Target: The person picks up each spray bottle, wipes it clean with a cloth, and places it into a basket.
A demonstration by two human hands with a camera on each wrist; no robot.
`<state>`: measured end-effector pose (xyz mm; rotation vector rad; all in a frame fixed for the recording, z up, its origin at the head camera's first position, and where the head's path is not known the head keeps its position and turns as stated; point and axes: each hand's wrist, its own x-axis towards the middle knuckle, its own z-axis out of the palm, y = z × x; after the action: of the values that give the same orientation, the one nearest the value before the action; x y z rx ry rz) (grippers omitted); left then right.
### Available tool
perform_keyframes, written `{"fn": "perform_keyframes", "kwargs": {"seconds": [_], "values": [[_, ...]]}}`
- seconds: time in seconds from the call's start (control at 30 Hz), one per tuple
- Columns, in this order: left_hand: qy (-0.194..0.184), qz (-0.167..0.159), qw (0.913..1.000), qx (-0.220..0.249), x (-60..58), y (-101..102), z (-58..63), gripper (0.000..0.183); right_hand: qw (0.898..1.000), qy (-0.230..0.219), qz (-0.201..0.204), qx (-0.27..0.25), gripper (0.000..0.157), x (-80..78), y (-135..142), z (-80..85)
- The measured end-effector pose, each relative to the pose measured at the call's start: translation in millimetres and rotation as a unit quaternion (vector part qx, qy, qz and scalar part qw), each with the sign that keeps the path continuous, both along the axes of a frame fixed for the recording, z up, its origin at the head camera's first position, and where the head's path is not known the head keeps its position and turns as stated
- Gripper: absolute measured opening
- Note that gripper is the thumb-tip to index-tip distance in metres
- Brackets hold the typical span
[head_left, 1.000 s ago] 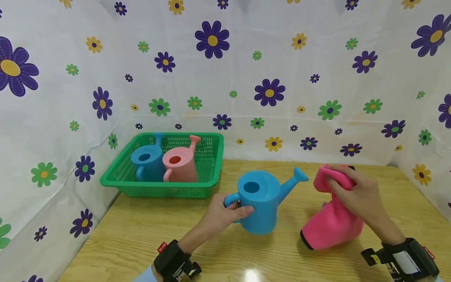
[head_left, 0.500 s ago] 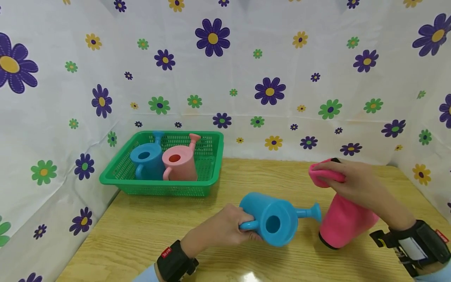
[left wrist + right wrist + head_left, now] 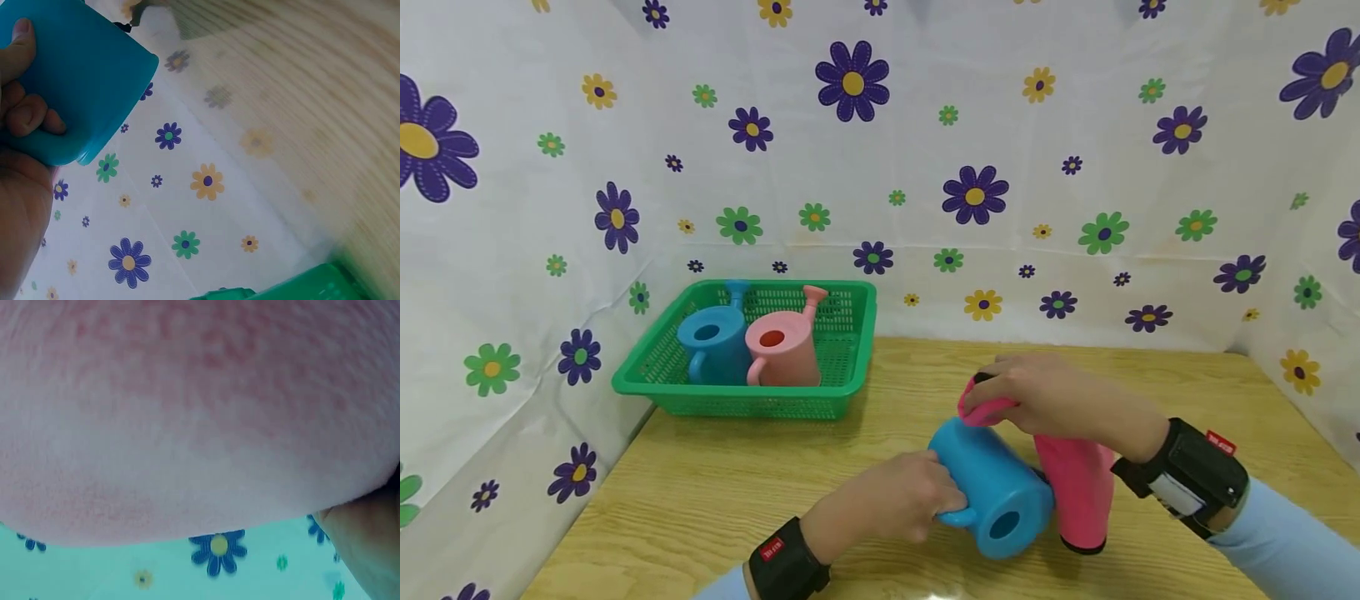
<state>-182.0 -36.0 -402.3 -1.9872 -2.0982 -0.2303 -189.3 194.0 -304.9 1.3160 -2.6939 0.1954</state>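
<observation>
A blue watering can point(image 3: 985, 475) lies tipped on its side in the head view, its top opening facing toward me. My left hand point(image 3: 913, 492) grips it by the handle; in the left wrist view the fingers curl against the can's blue wall point(image 3: 87, 75). My right hand point(image 3: 1048, 396) pinches a bunched part of a pink cloth with black edging point(image 3: 1078, 492) and holds it at the can's far, bottom end. The rest of the cloth hangs down beside the can and hides its spout. Pink fabric point(image 3: 187, 444) fills most of the right wrist view.
A green plastic basket point(image 3: 737, 406) stands at the back left of the wooden table point(image 3: 700, 517). Inside it are another blue watering can point(image 3: 726, 354) and a pink one point(image 3: 797, 362). A flower-print curtain point(image 3: 910, 150) closes off the back and sides.
My left hand has tipped the watering can from upright onto its side, its opening turning toward me. My right hand has brought the pink cloth leftward onto the can's bottom end.
</observation>
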Motion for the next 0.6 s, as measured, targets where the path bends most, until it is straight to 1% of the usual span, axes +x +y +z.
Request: {"fn": "perform_keyframes", "kwargs": {"seconds": [0.1,0.2,0.33,0.47,0.6], "values": [[0.035,-0.004,0.9993,-0.01,4.5,3.2,1.2,0.038,1.0,-0.024,0.004,0.012,0.029,-4.2,-10.7,-5.9],[0.052,0.001,0.9985,-0.014,8.8,4.4,1.0,0.037,0.999,-0.036,0.01,0.016,0.023,-5.2,-17.2,-12.0],[0.053,0.007,0.9983,-0.022,10.2,4.5,-0.2,0.036,0.999,-0.038,0.015,0.018,0.019,-3.6,-20.5,-16.3],[0.046,0.001,0.9987,-0.02,9.9,4.5,-2.1,0.036,0.998,-0.047,0.012,0.032,0.018,1.7,-22.6,-16.3],[0.054,0.005,0.9984,-0.018,9.0,4.7,-4.1,0.036,0.997,-0.051,0.01,0.049,0.026,10.2,-25.2,-13.3]]}}
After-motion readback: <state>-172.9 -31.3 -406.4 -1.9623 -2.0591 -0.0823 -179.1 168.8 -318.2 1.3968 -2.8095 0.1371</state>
